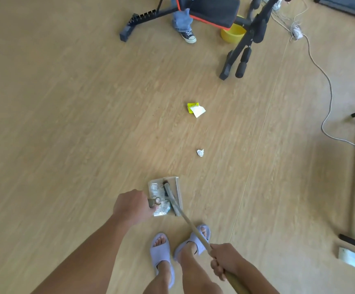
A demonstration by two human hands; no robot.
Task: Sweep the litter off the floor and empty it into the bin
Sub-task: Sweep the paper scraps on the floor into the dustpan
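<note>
We have open floor [66, 124] left of and ahead of the dustpan [154, 185]. Farther ahead, a weight bench [214, 11] and a person's shoe [188, 36] crowd the yellow bin [231, 33]. A cable [329, 88] and a black frame [354, 241] border the right side.

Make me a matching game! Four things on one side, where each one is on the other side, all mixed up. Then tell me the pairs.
1. crumpled yellow and white wrapper
2. round yellow plastic bucket
3. silver metal dustpan
4. long wooden broom stick

A. gripped by the right hand
B. lying loose on the open wooden floor
C. under the black padded bench
D. held at its handle by the left hand

Pairs: 1-B, 2-C, 3-D, 4-A
</note>
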